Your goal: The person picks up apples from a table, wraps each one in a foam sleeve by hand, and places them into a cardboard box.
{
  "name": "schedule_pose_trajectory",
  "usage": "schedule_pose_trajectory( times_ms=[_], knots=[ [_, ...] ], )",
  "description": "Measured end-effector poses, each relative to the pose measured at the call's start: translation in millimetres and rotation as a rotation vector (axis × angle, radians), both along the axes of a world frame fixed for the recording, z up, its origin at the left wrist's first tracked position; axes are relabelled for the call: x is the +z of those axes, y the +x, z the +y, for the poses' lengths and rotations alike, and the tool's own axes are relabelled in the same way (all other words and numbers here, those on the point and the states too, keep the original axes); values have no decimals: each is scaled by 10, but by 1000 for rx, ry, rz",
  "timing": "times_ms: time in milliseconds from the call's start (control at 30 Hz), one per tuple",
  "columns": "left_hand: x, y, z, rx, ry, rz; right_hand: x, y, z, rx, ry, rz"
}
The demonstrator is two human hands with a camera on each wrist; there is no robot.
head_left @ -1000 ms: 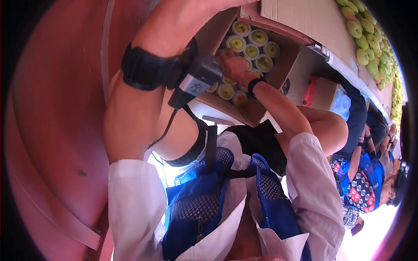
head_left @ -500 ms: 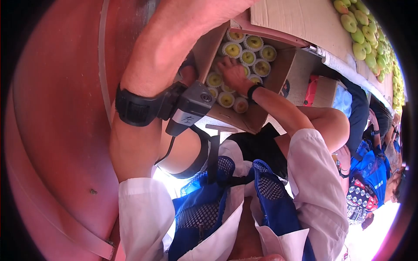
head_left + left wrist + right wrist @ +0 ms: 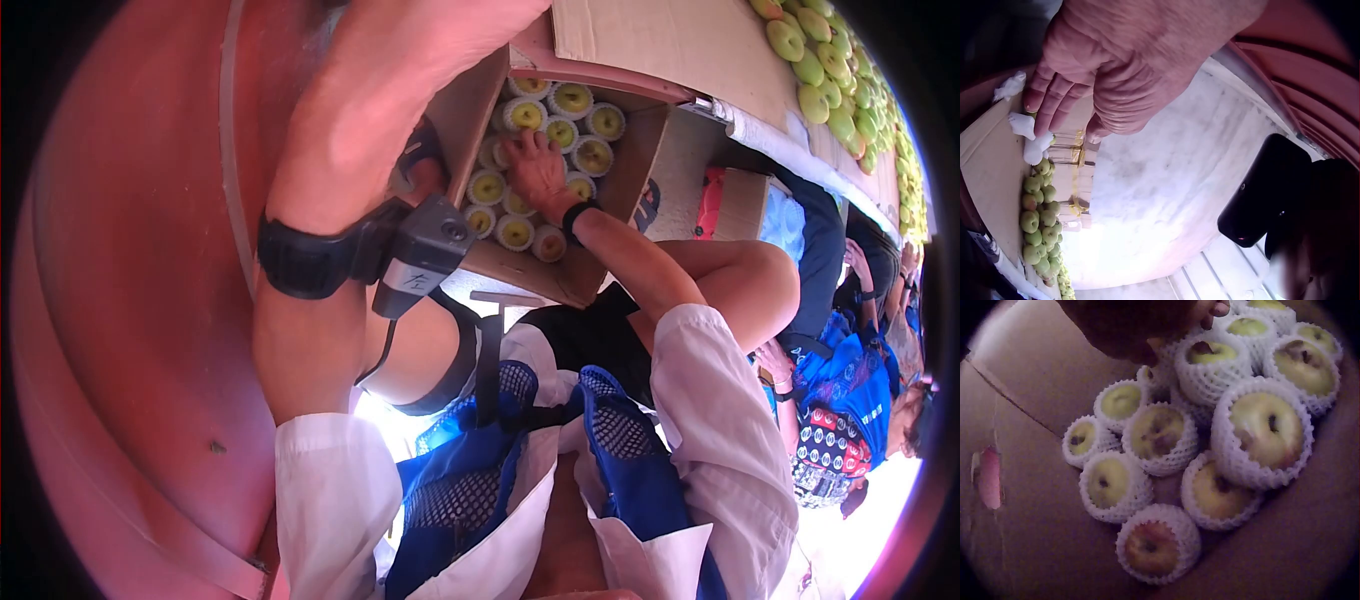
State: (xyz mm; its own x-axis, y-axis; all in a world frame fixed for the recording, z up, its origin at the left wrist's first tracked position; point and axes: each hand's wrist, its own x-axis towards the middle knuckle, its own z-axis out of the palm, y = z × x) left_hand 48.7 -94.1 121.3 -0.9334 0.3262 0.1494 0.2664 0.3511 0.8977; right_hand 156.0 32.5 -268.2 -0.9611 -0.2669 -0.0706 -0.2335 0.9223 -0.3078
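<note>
My right hand (image 3: 540,175) reaches down into a cardboard box (image 3: 635,165), its fingers spread over the apples near the box's left wall. Each apple (image 3: 592,156) there sits in a white foam net sleeve, packed close together. In the right wrist view, the right hand (image 3: 1141,325) is dark at the top, with its fingertips close to the sleeved apples (image 3: 1160,437). Up at the cardboard ledge, my left hand (image 3: 1104,75) hangs over white foam nets (image 3: 1036,149) and a bit of green fruit, with its fingers fairly straight and thumb apart. The head view does not include that hand.
Loose green apples (image 3: 855,95) lie heaped on the cardboard ledge (image 3: 660,40) above the box. A red metal wall (image 3: 130,280) curves along the left. Other people (image 3: 850,400) are at the far right. Taped cartons (image 3: 1072,187) stand behind the apple heap.
The box has shifted left in the head view. My right hand stays among the apples, now uncovering more of one at its fingertips. My left forearm has drawn slightly to the left.
</note>
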Motion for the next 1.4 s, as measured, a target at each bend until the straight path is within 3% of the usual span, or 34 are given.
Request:
schedule_pose_trajectory(
  times_ms=[133,200,333,533,633,833,867,967,1200,1300,1400],
  knots=[
    [-43,-246,-117,-79,143,-162,76,-9,64,2,20,15],
    [-103,-318,-149,-135,101,-183,-4,-15,131,24,-39,10],
    [-69,-315,-91,48,129,-207,-216,28,128,5,-8,70],
    [49,-299,-112,111,229,-181,-49,107,99,-1,81,170],
    [-4,-305,-111,144,275,-184,21,124,123,35,100,107],
    [-142,-367,-147,141,383,-138,-143,245,66,0,75,211],
    [-135,-374,-151,126,361,-144,-156,248,43,-15,79,128],
    [-196,-389,-143,142,392,-98,103,201,51,5,122,18],
    [-380,-429,-459,211,473,-81,153,198,-104,2,178,100],
    [-258,-265,-424,269,462,-137,478,147,-216,57,129,0],
    [-310,-244,-337,179,485,-158,1013,53,-96,129,53,-216]
  ],
)
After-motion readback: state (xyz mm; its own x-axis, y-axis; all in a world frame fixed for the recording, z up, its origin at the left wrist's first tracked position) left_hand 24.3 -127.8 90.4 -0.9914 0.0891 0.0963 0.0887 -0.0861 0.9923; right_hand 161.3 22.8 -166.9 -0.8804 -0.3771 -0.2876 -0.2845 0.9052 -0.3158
